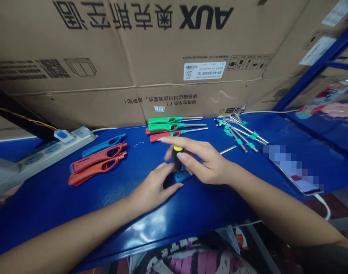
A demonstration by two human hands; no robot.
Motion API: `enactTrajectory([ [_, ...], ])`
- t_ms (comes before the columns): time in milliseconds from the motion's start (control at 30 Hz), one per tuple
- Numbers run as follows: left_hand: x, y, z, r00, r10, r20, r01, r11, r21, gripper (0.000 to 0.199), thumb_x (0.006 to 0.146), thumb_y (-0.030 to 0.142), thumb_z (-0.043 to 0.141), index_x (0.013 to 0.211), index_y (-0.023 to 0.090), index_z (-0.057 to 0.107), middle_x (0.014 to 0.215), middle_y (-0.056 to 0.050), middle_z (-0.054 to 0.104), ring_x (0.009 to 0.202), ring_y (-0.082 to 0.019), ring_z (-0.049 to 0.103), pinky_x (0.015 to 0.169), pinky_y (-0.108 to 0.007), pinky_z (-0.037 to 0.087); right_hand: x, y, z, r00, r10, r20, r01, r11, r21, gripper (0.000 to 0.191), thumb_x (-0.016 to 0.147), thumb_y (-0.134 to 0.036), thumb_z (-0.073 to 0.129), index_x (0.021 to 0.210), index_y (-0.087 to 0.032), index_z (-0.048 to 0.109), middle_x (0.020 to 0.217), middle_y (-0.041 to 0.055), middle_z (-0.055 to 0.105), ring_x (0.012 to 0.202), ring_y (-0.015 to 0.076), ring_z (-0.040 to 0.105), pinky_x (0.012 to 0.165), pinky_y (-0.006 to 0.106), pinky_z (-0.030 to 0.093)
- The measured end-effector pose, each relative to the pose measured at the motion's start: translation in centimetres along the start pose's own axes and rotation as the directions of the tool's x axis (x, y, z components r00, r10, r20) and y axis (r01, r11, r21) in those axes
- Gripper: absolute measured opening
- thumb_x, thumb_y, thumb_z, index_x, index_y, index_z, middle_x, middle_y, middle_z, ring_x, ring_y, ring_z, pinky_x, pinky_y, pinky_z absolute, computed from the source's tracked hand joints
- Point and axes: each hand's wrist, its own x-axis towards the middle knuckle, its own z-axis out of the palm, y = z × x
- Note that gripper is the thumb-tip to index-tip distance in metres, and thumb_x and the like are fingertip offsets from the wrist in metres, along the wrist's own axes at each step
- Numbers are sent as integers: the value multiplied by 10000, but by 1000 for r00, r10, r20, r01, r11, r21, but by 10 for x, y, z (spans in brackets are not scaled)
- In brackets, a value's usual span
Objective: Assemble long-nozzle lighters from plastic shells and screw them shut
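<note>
In my right hand (pixel 205 161) is a screwdriver (pixel 177 158) with a black handle and a yellow end, held upright. Its tip points down at a blue long-neck lighter (pixel 183 176) lying on the table; the contact point is hidden by fingers. A metal tube (pixel 228 150) sticks out beyond my right hand, in line with this lighter. My left hand (pixel 157 186) closes round the lighter's near end, thumb on the front side. Several small screws (pixel 139 144) lie beyond my left hand.
Green and red lighters (pixel 171 125) with metal tubes lie at the back. Blue and red lighter shells (pixel 98 160) are on the left, beside a power strip (pixel 48 152). Metal tubes with green parts (pixel 242 133) and a phone (pixel 294 171) lie right. A carton (pixel 151 49) stands behind.
</note>
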Motion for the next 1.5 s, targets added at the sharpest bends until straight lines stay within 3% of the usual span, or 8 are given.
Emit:
enactTrajectory([
  [167,2,5,-4,999,25,38,-28,996,85,310,921,270,665,1208,208,566,1059,-70,695,975,-251,660,869,-408,559,5,-5,-2,993,-8,-116,-2,996,-84,254,870,-345,752,1009,-154,657,953,48,713,829,128,643,751,243,534],
  [300,4,15,-15,993,-22,118,6,991,130,340,930,213,616,1258,219,526,1180,-80,666,1079,-242,639,948,-407,544,0,6,-10,965,187,-182,-181,982,50,198,889,-349,720,911,-175,630,801,-10,642,635,91,594,575,208,479],
  [467,8,19,-31,979,-91,183,30,948,316,420,902,163,591,1312,218,520,1226,-92,641,1149,-281,602,1008,-467,513,-20,52,-44,792,313,-524,-390,920,-41,232,867,-399,712,888,-198,597,696,-36,574,549,105,526,513,231,418],
  [600,17,7,-39,964,-153,218,67,932,357,315,931,255,615,1240,199,605,1140,-98,634,1056,-269,635,958,-441,542,-35,88,-77,653,365,-664,-641,733,-228,152,903,-353,590,890,-204,561,786,12,597,692,160,576,640,280,481],
  [767,39,-23,-53,986,-57,159,5,950,311,264,916,283,619,1161,190,656,1085,-87,630,1032,-243,646,956,-396,548,-43,102,-90,674,409,-615,-704,609,-367,130,885,-217,463,907,-188,588,972,110,612,916,227,604,841,355,499],
  [1033,74,-69,-84,997,-70,27,54,917,395,293,922,329,553,1161,193,653,1105,-117,594,1059,-294,611,987,-487,517,-48,96,-81,788,488,-374,-611,555,-564,188,867,-171,482,940,-175,655,1092,116,585,868,213,616,773,323,495],
  [1333,84,-87,-81,998,-60,11,48,889,456,329,973,312,492,1254,188,610,1239,-135,596,1182,-288,580,1055,-462,478,-54,98,-79,707,661,-249,-600,376,-706,248,862,-200,498,1017,-188,690,1217,128,562,765,206,620,590,320,423],
  [1500,86,-85,-80,999,-53,0,46,868,495,323,978,321,501,1247,185,618,1230,-129,605,1158,-278,601,1042,-437,493,-58,100,-78,676,726,-129,-539,368,-757,237,852,-186,535,998,-194,721,1113,129,619,853,246,639,692,338,489],
])
